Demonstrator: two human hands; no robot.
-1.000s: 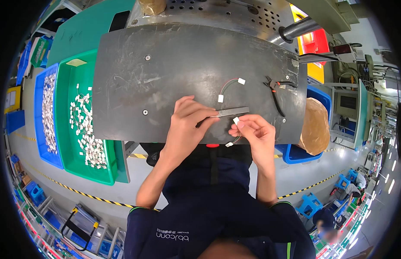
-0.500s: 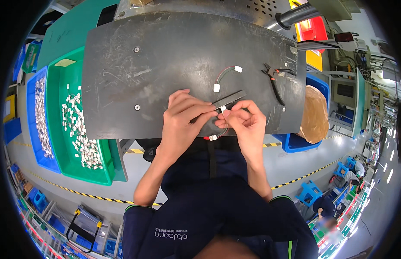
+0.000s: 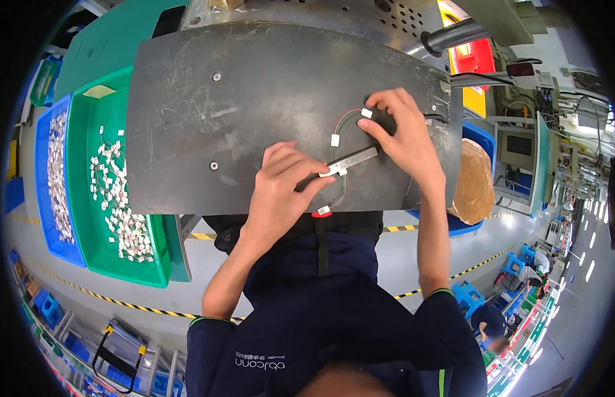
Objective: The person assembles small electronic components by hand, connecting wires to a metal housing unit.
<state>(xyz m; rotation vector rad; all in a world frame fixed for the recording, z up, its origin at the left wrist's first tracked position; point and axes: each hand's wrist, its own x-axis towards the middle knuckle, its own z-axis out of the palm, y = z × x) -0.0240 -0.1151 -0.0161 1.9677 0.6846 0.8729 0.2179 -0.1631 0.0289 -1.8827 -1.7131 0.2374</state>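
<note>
Metal bar pinched in left hand, near cable beside it; right hand parted at far cable, seemingly unlifted.

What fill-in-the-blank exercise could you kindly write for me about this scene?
1. The person's ____ hand holds a metal bar.
2. On the left, the inner bin, between the worktable and a blue bin, is ____.
3. The brown package sits past the worktable's ____ edge.
4. The connector nearest the person is ____.
Missing words: left; green; right; white.
</note>
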